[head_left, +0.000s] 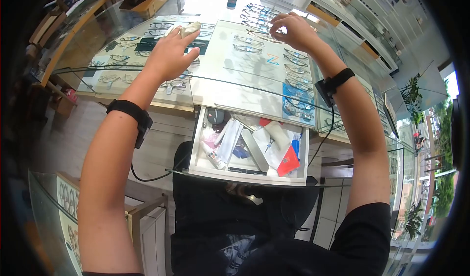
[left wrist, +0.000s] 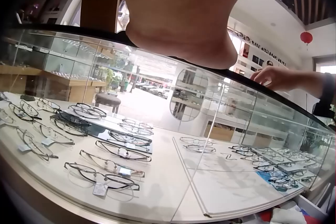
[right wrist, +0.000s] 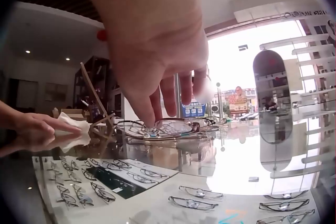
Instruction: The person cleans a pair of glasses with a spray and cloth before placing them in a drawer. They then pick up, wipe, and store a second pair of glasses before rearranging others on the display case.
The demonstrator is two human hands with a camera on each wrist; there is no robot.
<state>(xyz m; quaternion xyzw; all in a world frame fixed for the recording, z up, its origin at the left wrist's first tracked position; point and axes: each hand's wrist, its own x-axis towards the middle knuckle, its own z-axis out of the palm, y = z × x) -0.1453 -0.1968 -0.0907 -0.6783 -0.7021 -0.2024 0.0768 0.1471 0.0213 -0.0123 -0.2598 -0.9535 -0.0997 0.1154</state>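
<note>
Pinching eyeglasses [right wrist: 176, 126], apparently, is the half-curled right hand [head_left: 296, 33].

An orange and blue letter [head_left: 272, 59], Z or N, is on the flat white board [head_left: 226, 55], upper middle of the head view. The bright blue sign [right wrist: 194, 110], middle of the right wrist view, has writing too small to read.

On my right wrist feed, the right hand [right wrist: 160, 61] hangs over the glass worktop [right wrist: 231, 153], thumb and fingertip pinching a pair of glasses [right wrist: 177, 127] towards its far edge. I see the left hand [right wrist: 35, 124] on a white cloth [right wrist: 75, 122], towards the left edge. Beneath the glass, more spectacles [right wrist: 197, 203] lie nearer the front edge.
</note>
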